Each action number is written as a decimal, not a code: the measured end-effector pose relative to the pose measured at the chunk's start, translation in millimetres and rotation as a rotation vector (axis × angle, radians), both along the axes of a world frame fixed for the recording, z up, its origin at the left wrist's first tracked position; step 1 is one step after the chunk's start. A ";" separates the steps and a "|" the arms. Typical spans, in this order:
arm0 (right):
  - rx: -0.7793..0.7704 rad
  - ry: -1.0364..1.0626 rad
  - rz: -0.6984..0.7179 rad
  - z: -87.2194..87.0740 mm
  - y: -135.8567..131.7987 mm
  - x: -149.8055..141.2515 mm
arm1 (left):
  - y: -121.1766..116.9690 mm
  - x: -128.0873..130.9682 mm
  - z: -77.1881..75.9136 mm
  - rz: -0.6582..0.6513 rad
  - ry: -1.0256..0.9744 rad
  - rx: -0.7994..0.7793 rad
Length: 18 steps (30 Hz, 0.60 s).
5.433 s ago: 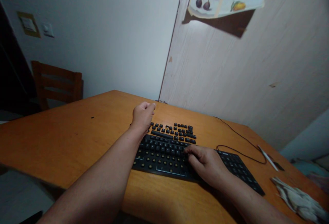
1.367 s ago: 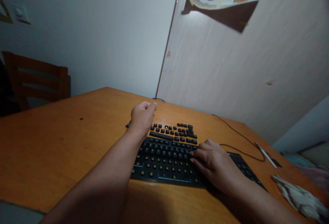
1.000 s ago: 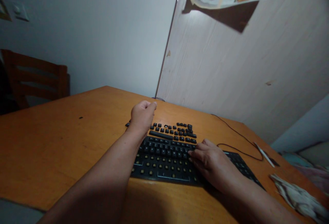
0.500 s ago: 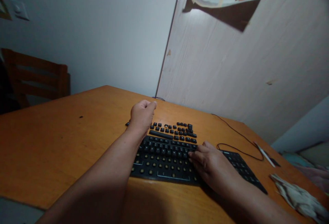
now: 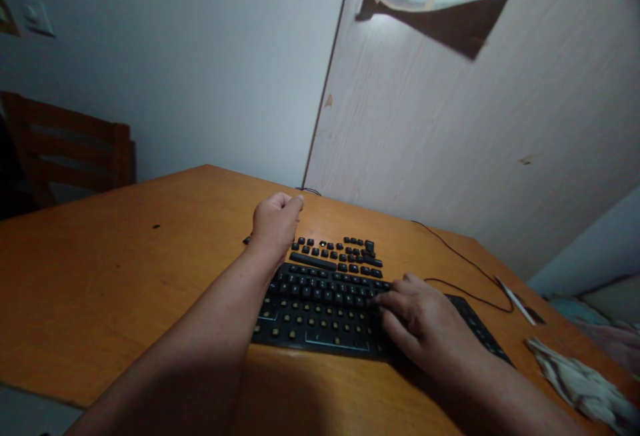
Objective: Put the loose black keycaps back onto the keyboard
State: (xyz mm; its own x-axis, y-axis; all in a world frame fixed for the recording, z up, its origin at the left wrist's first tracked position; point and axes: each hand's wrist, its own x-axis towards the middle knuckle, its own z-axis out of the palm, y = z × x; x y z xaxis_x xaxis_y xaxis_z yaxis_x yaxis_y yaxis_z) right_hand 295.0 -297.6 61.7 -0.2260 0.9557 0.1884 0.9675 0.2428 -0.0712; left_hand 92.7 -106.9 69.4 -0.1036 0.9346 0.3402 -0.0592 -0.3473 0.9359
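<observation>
A black keyboard point(image 5: 320, 316) lies on the wooden table in front of me. Its upper rows carry keycaps, while the lower rows show bare key posts. My left hand point(image 5: 277, 219) is closed in a fist above the loose keycaps behind the keyboard; whatever it may hold is hidden. My right hand point(image 5: 417, 313) rests over the keyboard's right part, its index fingertip on the end of a keycap row and its thumb apart from it. Loose black keycaps point(image 5: 353, 268) stand in rows behind the keyboard, with a long space bar point(image 5: 313, 262) among them.
A black cable point(image 5: 470, 295) runs over the table point(image 5: 125, 296) at the right. Near it lie a white, pen-like stick point(image 5: 515, 301) and a crumpled cloth point(image 5: 580, 383). A small dark piece point(image 5: 157, 227) lies on the left, and a wooden chair point(image 5: 75, 149) stands beyond.
My right hand has shifted slightly to the right, and its index finger and thumb have come apart. My left hand keeps its closed shape in nearly the same place.
</observation>
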 end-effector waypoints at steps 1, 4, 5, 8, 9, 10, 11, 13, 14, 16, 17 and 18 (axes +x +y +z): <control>-0.002 0.002 0.002 -0.1 0.1 0.0 | -0.1 0.0 0.0 -0.001 -0.001 -0.002; -0.021 -0.003 0.022 -0.8 0.4 0.7 | -0.8 -0.2 0.4 -0.006 -0.007 -0.008; -0.018 -0.001 0.024 -1.1 0.5 0.9 | -0.9 -0.3 0.5 -0.007 -0.008 -0.009; -0.004 0.009 0.028 -2.0 0.6 1.2 | 0.0 -0.6 0.2 -0.006 -0.008 -0.009; -0.004 0.013 0.029 -2.0 0.6 1.0 | 0.5 -0.7 -0.1 -0.006 -0.008 -0.011; -0.004 0.015 0.027 -2.0 0.4 0.8 | 1.1 -0.8 -0.3 -0.008 -0.009 -0.013; -0.003 0.017 0.023 -1.8 0.3 0.6 | 1.5 -0.8 -0.5 -0.011 -0.011 -0.018; 0.002 0.013 0.019 -1.7 0.1 0.6 | 1.7 -0.8 -0.6 -0.015 -0.018 -0.022; 0.001 0.009 0.021 -1.8 0.2 1.1 | 1.6 -0.7 -0.4 -0.016 -0.022 -0.022; 0.003 0.010 0.024 -2.2 0.8 3.2 | 1.0 -0.5 0.0 -0.018 -0.027 -0.020; 0.016 0.022 0.021 -2.3 1.4 4.6 | 0.7 -0.5 0.1 -0.018 -0.030 -0.020; 0.037 0.040 0.013 -2.2 2.3 6.3 | 0.7 -0.5 0.2 -0.019 -0.031 -0.019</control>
State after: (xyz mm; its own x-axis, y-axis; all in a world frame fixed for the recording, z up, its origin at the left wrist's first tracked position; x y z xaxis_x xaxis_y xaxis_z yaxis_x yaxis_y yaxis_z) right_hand 301.3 -295.3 59.5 -0.2301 0.9451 0.2323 0.9607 0.2586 -0.1007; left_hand 92.3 -106.2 69.6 -0.0963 0.9429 0.3189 -0.0947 -0.3276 0.9401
